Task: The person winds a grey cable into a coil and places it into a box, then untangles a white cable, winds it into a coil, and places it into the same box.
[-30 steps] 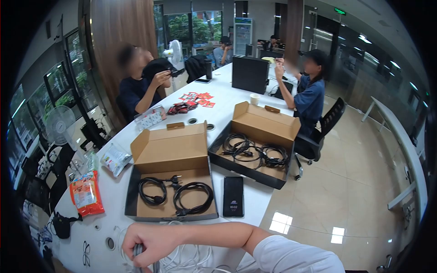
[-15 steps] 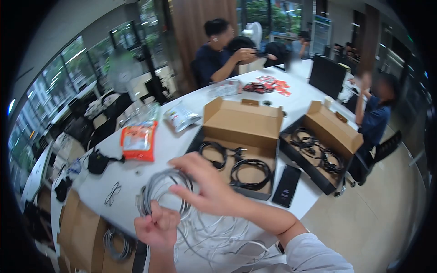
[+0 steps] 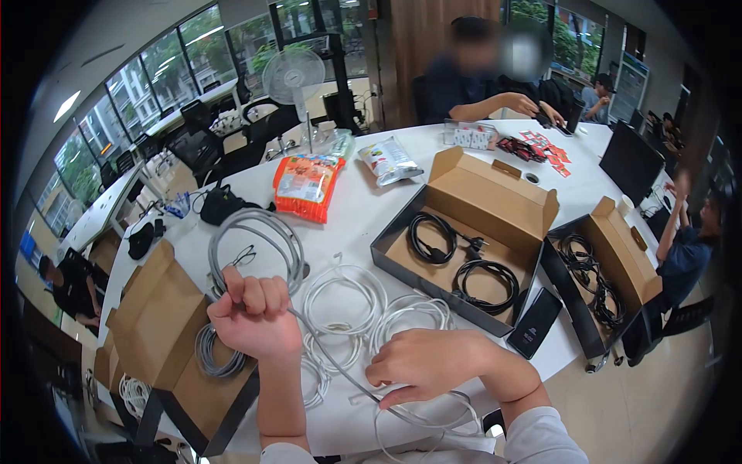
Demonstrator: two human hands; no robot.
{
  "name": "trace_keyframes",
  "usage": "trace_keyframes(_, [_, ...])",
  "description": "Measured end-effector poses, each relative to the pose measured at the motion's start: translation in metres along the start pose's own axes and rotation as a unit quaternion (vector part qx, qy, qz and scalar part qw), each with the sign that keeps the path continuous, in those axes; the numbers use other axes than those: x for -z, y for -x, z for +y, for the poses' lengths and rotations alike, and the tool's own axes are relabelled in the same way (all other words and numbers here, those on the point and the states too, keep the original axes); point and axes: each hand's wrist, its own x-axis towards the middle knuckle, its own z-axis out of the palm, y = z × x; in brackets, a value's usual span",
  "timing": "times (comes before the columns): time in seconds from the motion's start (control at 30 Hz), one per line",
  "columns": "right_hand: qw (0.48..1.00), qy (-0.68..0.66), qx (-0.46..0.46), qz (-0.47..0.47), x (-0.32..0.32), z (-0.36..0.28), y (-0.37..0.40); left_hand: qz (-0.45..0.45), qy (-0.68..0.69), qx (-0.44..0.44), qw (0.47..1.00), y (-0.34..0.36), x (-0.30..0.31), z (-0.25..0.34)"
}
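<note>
My left hand [image 3: 259, 313] is closed around the lower part of a coiled grey cable [image 3: 299, 259], whose loops stand up above the fist. From this coil a length of grey cable slants down to my right hand [image 3: 429, 359], whose curled fingers have hold of it. Several loose coils of white cable [image 3: 345, 270] lie on the table beneath and between my hands. Left of my left hand, another grey cable coil [image 3: 207, 356] rests inside an open cardboard box [image 3: 174, 387].
An open box [image 3: 495, 224] with black power cables stands ahead right, beside a phone [image 3: 535, 323] and a second cable box [image 3: 641, 290]. An orange packet [image 3: 308, 185], silver packet [image 3: 389, 161] and glasses [image 3: 246, 255] lie beyond my hands. Other people sit around the table.
My right hand has come away from the coil, down and right to the trailing cable. My left hand has risen with the coil. The view has turned left, uncovering the white coils.
</note>
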Motion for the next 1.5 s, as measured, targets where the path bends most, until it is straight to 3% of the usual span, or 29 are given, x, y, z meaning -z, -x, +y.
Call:
trace_keyframes(0.13, [0.997,0.013,0.024,-0.074,-0.007,0.007,-0.008,0.028,-0.053,-0.098,0.993,-0.005,0.006,0.012])
trace_keyframes(0.23, [0.996,-0.057,0.070,-0.021,-0.011,0.009,-0.011,0.023,-0.087,-0.163,0.983,-0.008,0.011,0.021])
trace_keyframes(0.33, [0.986,-0.052,0.127,0.090,-0.004,-0.003,-0.010,-0.001,-0.121,-0.214,0.969,-0.007,0.016,0.026])
trace_keyframes(0.47, [0.996,0.035,0.071,0.052,-0.007,-0.005,-0.009,0.000,-0.145,-0.247,0.958,-0.004,0.012,0.028])
trace_keyframes(0.63, [0.987,0.154,-0.026,0.024,-0.017,-0.004,-0.019,-0.010,-0.111,-0.234,0.966,-0.002,0.007,0.032])
trace_keyframes(0.73, [0.987,0.154,-0.038,0.028,-0.021,-0.003,-0.024,-0.017,-0.101,-0.228,0.968,0.000,0.005,0.034])
trace_keyframes(0.83, [0.986,0.115,-0.005,0.119,-0.021,-0.009,-0.027,0.009,-0.090,-0.227,0.970,0.000,0.004,0.035])
trace_keyframes(0.93, [0.994,0.038,0.046,0.088,-0.014,-0.017,-0.028,0.032,-0.081,-0.223,0.971,-0.002,0.003,0.037])
trace_keyframes(1.03, [0.989,0.064,0.112,0.067,-0.014,-0.019,-0.025,0.049,-0.071,-0.213,0.973,-0.004,0.002,0.039])
trace_keyframes(1.13, [0.986,0.121,0.096,0.062,-0.019,-0.016,-0.025,0.058,-0.050,-0.190,0.979,-0.007,0.002,0.043])
trace_keyframes(1.2, [0.980,0.050,0.144,0.131,-0.009,-0.015,-0.023,0.072,-0.022,-0.170,0.983,-0.009,0.002,0.047])
trace_keyframes(1.27, [0.959,-0.034,0.173,0.221,0.003,-0.012,-0.019,0.096,0.015,-0.153,0.983,-0.013,0.005,0.054])
trace_keyframes(1.33, [0.918,-0.132,0.185,0.326,0.013,-0.005,-0.013,0.028,0.029,-0.111,0.993,-0.015,0.012,0.062])
trace_keyframes(1.43, [0.791,-0.429,0.019,0.435,0.024,-0.005,-0.003,-0.078,0.090,-0.018,0.993,-0.018,0.015,0.060])
trace_keyframes(1.5, [0.727,-0.495,0.020,0.475,0.028,0.013,-0.005,-0.129,0.151,0.050,0.979,-0.019,0.013,0.055])
